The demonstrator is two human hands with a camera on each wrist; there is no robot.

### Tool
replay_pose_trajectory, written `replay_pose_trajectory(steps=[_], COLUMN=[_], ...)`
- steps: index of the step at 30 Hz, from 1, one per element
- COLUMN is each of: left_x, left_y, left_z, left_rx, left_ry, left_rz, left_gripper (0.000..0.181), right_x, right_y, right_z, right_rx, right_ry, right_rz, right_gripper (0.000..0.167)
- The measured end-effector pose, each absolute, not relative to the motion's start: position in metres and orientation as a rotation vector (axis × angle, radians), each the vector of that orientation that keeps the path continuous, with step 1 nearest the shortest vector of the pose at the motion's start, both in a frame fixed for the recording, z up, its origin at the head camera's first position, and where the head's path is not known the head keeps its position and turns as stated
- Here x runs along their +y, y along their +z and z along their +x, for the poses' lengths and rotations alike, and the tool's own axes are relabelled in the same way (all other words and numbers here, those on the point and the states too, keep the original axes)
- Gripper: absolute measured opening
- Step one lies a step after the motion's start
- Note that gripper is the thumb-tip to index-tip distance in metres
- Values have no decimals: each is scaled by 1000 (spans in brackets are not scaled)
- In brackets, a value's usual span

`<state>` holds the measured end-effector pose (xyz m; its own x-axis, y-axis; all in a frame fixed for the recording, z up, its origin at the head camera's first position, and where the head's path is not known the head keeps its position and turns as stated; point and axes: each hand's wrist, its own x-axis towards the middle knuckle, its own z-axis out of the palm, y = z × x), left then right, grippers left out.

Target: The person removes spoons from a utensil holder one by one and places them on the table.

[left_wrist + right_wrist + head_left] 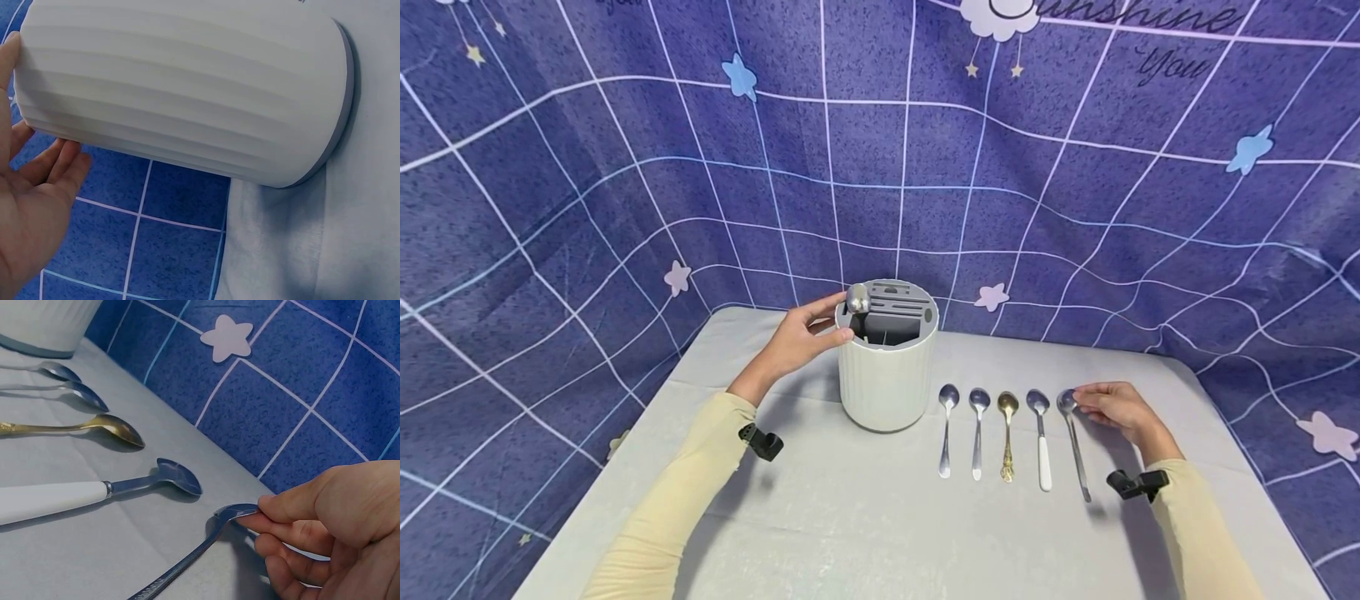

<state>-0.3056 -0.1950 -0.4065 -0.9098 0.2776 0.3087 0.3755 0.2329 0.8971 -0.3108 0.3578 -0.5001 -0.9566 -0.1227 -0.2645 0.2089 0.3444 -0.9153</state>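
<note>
A white ribbed utensil holder (887, 387) with a grey slotted top stands upright on the table, one spoon (858, 298) standing in it bowl up. My left hand (801, 337) grips the holder's left side near the rim, thumb towards the front. In the left wrist view, fingertips of the left hand (37, 206) touch the ribbed wall. My right hand (1116, 408) pinches the bowl of the rightmost silver spoon (1077, 450) between thumb and fingers. In the right wrist view that spoon (187, 556) slants down, its handle end out of frame.
Left of the held spoon lie a white-handled spoon (1042, 450), a gold spoon (1007, 433) and two silver spoons (977, 433), in a row with bowls away from me. A pale cloth covers the table (820, 525). Behind it hangs a blue patterned curtain (865, 200).
</note>
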Motion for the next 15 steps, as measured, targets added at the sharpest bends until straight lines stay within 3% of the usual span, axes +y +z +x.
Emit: replay_pose_trajectory(steps=[4, 15], left_x=[-195, -195], left_y=[-407, -408], left_z=[-305, -306], left_rx=[-2403, -2414], left_ry=[-1783, -1780], left_rz=[-640, -626], left_gripper=[65, 66], right_x=[356, 363], right_y=[-500, -490], right_z=[-310, -304], right_rx=[2328, 2374], right_ry=[-1625, -1504], right_rz=[94, 77], right_gripper=[23, 46])
